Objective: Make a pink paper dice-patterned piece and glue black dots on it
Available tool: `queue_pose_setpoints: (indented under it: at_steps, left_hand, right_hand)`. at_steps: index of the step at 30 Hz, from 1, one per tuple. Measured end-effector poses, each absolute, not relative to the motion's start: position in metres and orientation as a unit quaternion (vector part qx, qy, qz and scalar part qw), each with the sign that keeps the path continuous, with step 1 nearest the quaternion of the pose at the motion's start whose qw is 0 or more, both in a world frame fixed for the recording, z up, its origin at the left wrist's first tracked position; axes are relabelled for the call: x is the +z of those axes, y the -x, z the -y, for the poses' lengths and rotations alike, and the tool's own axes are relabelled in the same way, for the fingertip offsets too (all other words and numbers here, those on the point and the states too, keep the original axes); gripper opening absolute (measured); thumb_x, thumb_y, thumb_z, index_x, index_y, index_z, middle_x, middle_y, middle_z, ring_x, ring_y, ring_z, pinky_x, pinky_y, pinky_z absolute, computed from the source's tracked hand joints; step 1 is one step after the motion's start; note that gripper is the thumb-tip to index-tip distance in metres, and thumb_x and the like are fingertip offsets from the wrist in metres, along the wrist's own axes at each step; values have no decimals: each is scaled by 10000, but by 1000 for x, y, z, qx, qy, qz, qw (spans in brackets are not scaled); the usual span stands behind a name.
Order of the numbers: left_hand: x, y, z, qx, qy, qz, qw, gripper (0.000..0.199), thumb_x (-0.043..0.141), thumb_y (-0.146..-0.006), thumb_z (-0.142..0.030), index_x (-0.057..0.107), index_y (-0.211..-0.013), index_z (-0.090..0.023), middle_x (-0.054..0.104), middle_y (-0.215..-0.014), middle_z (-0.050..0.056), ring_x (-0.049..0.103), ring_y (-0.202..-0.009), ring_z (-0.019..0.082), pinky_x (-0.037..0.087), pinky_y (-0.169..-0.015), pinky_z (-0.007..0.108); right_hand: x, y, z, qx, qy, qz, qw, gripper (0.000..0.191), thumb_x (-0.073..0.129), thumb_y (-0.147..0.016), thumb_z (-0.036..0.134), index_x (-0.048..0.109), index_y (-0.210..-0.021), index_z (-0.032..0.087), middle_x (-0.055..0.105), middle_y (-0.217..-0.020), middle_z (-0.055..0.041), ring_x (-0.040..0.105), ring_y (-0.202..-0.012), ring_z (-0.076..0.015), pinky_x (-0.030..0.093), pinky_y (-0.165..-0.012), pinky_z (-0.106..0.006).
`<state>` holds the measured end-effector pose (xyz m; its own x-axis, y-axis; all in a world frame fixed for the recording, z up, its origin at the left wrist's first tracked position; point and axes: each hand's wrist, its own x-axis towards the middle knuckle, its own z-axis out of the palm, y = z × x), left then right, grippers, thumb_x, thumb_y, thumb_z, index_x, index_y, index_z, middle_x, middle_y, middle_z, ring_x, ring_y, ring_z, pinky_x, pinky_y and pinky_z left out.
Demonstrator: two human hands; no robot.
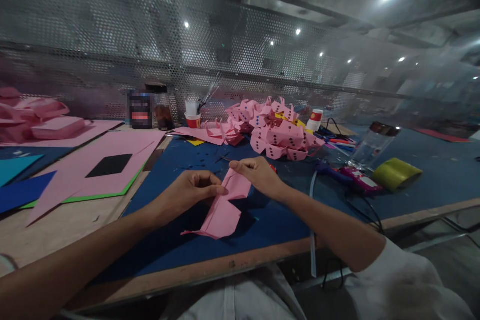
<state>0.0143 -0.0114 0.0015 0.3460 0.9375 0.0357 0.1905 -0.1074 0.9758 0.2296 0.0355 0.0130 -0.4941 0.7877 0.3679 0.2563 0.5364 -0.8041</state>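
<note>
A cut and creased pink paper piece [225,215] is held between both hands above the blue table mat. My left hand [193,189] pinches its left edge between thumb and fingers. On the paper's upper end, my right hand [260,174] is closed, thumb and fingers together. The lower part of the piece hangs free, with a thin curled strip at its left tip. Behind the hands lies a pile of folded pink paper shapes [277,132] with dark dots on them.
Pink sheets [112,165] with a black rectangle lie at left, beside blue sheets [26,192]. Paper cups [193,120], a clear jar [375,145], a yellow-green roll [397,175], pens and a purple-and-pink tool [360,180] stand or lie around the mat [277,225].
</note>
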Motion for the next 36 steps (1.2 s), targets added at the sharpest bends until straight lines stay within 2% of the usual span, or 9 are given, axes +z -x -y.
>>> queue_pose_setpoints:
  at_steps: [4, 6, 9, 11, 13, 17, 22, 28, 36]
  left_hand:
    - [-1, -12, 9, 360, -638, -436, 522, 146, 790, -735, -296, 718, -787, -179, 644, -698, -20, 535, -622, 106, 415, -581, 206]
    - [1, -12, 9, 373, -627, -440, 524, 170, 797, -731, -314, 710, -774, -174, 631, -672, -23, 532, -606, 101, 419, -570, 202]
    - [8, -14, 10, 422, -585, -451, 526, 230, 795, -730, -370, 691, -765, -168, 621, -660, -23, 553, -598, 105, 469, -585, 214]
    - [13, -15, 10, 459, -546, -466, 523, 264, 800, -718, -396, 670, -752, -169, 619, -657, -24, 576, -594, 114, 509, -597, 234]
    - [16, -13, 9, 492, -512, -479, 516, 284, 813, -697, -398, 649, -738, -170, 614, -642, -29, 586, -579, 115, 528, -584, 237]
    - [16, -8, 4, 545, -462, -483, 506, 304, 840, -664, -380, 642, -752, -167, 637, -671, -26, 611, -591, 115, 544, -575, 229]
    - [13, -10, 4, 577, -438, -450, 522, 289, 856, -658, -331, 653, -767, -156, 673, -717, -17, 635, -630, 109, 552, -628, 227]
    - [10, -16, 10, 557, -457, -417, 555, 221, 810, -735, -312, 663, -799, -160, 692, -766, -2, 648, -676, 123, 583, -691, 278]
    - [12, -16, 12, 509, -504, -405, 569, 169, 778, -780, -276, 700, -866, -154, 714, -868, 39, 678, -800, 159, 579, -785, 312]
  right_hand:
    - [13, -230, -37, 337, 337, 786, 394, 563, 508, -913, 598, 283, -576, 207, 219, -598, 56, 234, -555, -86, 172, -511, -265]
    - [15, -230, -36, 323, 331, 786, 411, 501, 496, -938, 556, 431, -602, 190, 339, -603, 50, 350, -576, -95, 258, -537, -250]
    - [17, -231, -35, 296, 322, 767, 469, 294, 479, -975, 440, 636, -961, 192, 611, -895, -6, 563, -829, -136, 416, -734, -248]
    - [17, -231, -35, 292, 327, 747, 500, 241, 507, -960, 353, 599, -1129, 207, 636, -1072, -38, 589, -965, -148, 442, -842, -266]
    - [17, -230, -35, 316, 333, 737, 496, 260, 550, -907, 253, 561, -1161, 201, 644, -1101, -52, 602, -958, -148, 461, -854, -278]
    - [14, -227, -32, 419, 328, 743, 405, 376, 622, -777, 143, 552, -1145, 170, 661, -1109, -69, 621, -945, -159, 480, -855, -299]
    - [6, -222, -28, 480, 274, 783, 284, 500, 777, -736, 357, 606, -1165, 163, 687, -1096, -60, 633, -957, -197, 487, -815, -302]
    - [0, -219, -30, 505, 284, 767, 276, 354, 719, -782, 475, 708, -860, 130, 707, -783, -38, 640, -720, -159, 495, -691, -263]
    - [6, -223, -32, 492, 302, 759, 303, 294, 696, -789, 415, 712, -796, 122, 699, -713, -44, 629, -650, -140, 495, -631, -238]
